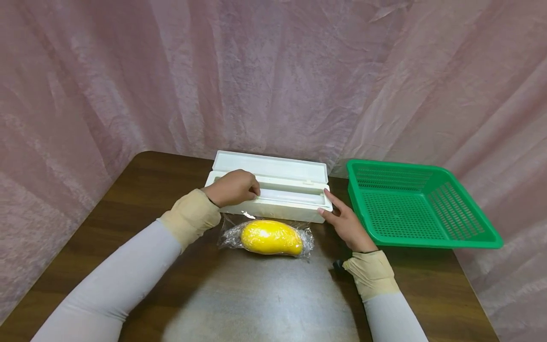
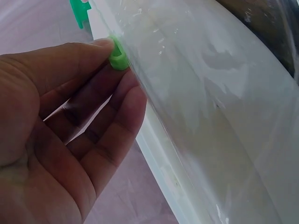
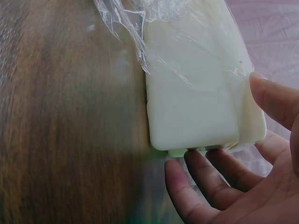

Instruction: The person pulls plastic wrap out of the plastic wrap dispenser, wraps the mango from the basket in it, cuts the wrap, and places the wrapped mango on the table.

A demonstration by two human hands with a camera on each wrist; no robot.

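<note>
A long white cling film dispenser (image 1: pixel 273 209) lies near the back of the table, its lid (image 1: pixel 269 165) tipped back. My left hand (image 1: pixel 236 186) reaches over its left part. Between thumb and fingers it pinches a small green slide cutter (image 2: pixel 120 60) at the dispenser's edge, as the left wrist view shows. Clear film (image 2: pixel 187 70) stretches over the white body there. My right hand (image 1: pixel 345 223) holds the dispenser's right end, thumb at one corner and fingertips against the end. In front lies a yellow mango-shaped fruit (image 1: pixel 271 236) wrapped in crinkled clear film.
A green plastic basket (image 1: pixel 427 244) with perforated walls stands at the right, close to my right hand. The brown wooden table (image 1: pixel 158 175) ends at a pink curtain (image 1: pixel 282 85) behind. Loose film (image 3: pixel 124 21) hangs by the dispenser in the right wrist view.
</note>
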